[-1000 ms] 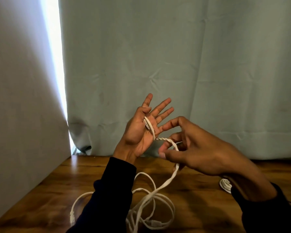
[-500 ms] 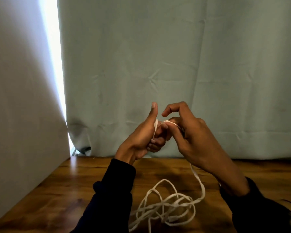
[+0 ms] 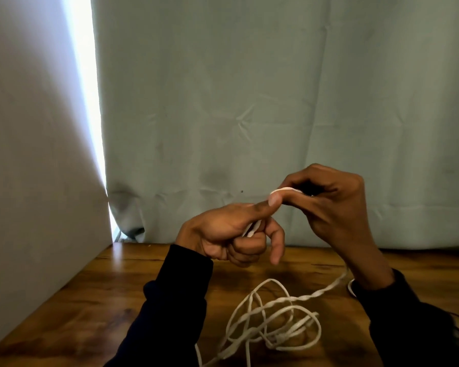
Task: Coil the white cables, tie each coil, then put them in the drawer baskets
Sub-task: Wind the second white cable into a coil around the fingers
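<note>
We see the left hand (image 3: 224,235) curled around one end of the white cable (image 3: 273,324), thumb out. The right hand (image 3: 329,205), just beside it, pinches a flat white loop. Below both hands the rest lies twisted and tangled in loose loops on the tabletop (image 3: 112,300).
</note>
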The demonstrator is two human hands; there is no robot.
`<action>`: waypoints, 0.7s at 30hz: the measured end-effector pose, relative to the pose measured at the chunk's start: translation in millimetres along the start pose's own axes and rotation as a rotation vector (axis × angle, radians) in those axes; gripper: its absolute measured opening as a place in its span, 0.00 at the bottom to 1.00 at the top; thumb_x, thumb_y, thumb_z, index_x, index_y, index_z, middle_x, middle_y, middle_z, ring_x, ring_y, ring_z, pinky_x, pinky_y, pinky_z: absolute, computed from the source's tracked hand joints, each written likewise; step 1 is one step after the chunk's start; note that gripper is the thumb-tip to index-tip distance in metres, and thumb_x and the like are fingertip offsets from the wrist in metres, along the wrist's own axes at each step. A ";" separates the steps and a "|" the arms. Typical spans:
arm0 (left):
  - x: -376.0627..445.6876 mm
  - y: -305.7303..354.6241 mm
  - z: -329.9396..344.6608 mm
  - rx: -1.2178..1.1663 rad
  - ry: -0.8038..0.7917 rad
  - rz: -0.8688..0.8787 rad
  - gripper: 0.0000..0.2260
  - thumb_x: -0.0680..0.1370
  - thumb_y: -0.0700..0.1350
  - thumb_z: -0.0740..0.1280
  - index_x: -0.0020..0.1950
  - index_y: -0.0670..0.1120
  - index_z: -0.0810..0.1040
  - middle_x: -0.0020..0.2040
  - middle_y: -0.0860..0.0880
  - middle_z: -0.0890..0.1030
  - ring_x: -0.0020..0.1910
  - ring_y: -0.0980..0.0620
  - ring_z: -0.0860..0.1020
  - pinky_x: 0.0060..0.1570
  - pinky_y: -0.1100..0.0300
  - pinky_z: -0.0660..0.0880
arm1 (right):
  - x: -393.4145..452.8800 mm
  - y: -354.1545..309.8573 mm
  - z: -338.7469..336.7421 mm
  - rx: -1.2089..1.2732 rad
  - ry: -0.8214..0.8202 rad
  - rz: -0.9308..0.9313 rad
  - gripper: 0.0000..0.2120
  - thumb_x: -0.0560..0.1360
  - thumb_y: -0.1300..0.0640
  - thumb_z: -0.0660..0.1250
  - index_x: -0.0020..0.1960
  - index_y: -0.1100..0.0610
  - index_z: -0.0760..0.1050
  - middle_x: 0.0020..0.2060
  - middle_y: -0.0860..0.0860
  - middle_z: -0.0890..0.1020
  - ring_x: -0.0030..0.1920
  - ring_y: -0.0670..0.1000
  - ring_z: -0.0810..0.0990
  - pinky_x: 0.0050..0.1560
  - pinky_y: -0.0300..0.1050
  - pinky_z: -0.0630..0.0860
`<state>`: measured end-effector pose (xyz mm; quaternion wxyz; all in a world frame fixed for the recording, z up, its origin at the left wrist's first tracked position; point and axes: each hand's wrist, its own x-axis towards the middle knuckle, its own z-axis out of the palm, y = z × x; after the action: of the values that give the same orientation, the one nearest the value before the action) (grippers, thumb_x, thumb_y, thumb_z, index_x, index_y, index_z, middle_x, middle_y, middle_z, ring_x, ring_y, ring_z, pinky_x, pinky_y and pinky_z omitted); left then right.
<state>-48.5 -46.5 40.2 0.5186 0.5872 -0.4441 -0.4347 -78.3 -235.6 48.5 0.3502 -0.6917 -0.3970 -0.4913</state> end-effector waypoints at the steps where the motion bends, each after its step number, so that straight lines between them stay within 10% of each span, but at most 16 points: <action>1: -0.9 1.0 1.7 -0.011 -0.033 0.013 0.29 0.76 0.67 0.63 0.45 0.39 0.83 0.20 0.52 0.60 0.17 0.57 0.55 0.20 0.69 0.55 | -0.4 1.2 2.0 0.083 -0.009 0.047 0.10 0.73 0.52 0.74 0.43 0.59 0.85 0.37 0.51 0.84 0.37 0.49 0.83 0.36 0.43 0.78; 6: 3.8 1.7 10.4 -0.210 -0.206 0.167 0.25 0.84 0.54 0.58 0.53 0.32 0.80 0.19 0.50 0.57 0.16 0.55 0.53 0.20 0.65 0.52 | -9.0 1.5 21.1 0.484 -0.051 0.232 0.06 0.78 0.57 0.69 0.48 0.54 0.85 0.41 0.53 0.86 0.39 0.60 0.83 0.36 0.52 0.79; 9: 6.5 -0.2 12.1 -0.415 -0.147 0.308 0.24 0.82 0.49 0.63 0.34 0.31 0.71 0.18 0.49 0.59 0.16 0.54 0.56 0.24 0.67 0.57 | -13.6 6.4 28.6 0.452 -0.098 0.298 0.06 0.77 0.59 0.68 0.51 0.55 0.83 0.40 0.51 0.85 0.37 0.51 0.82 0.34 0.46 0.78; 11: 7.6 2.6 13.4 -0.411 -0.056 0.448 0.20 0.82 0.45 0.60 0.59 0.27 0.73 0.17 0.43 0.66 0.13 0.51 0.61 0.21 0.66 0.64 | -17.3 11.1 31.1 0.249 -0.185 0.275 0.10 0.76 0.65 0.63 0.48 0.53 0.80 0.35 0.48 0.83 0.33 0.46 0.80 0.33 0.41 0.76; 13: 10.5 9.0 14.3 -0.402 0.079 0.559 0.26 0.82 0.43 0.55 0.79 0.40 0.55 0.37 0.32 0.82 0.31 0.39 0.82 0.30 0.54 0.80 | -20.2 10.1 32.4 0.055 -0.298 0.199 0.12 0.75 0.68 0.62 0.46 0.53 0.79 0.32 0.42 0.79 0.37 0.37 0.80 0.37 0.32 0.74; 16: 19.2 9.9 11.3 -0.476 0.110 0.708 0.28 0.82 0.43 0.53 0.82 0.50 0.52 0.71 0.36 0.73 0.68 0.31 0.72 0.51 0.37 0.79 | -22.2 0.0 35.7 -0.189 -0.644 0.257 0.09 0.79 0.67 0.61 0.47 0.54 0.73 0.38 0.41 0.71 0.38 0.38 0.74 0.37 0.30 0.70; 21: 23.8 6.6 -2.6 -0.477 0.358 0.883 0.25 0.83 0.47 0.49 0.80 0.61 0.58 0.79 0.44 0.63 0.77 0.33 0.60 0.58 0.25 0.69 | -30.3 -17.6 45.7 -0.389 -0.958 0.363 0.14 0.83 0.56 0.59 0.68 0.54 0.64 0.43 0.48 0.72 0.39 0.46 0.73 0.39 0.41 0.74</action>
<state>-41.1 -69.6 45.8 0.8391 0.2753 -0.4422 -0.1568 -81.8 -194.1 8.7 0.0751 -0.9473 -0.2883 -0.1175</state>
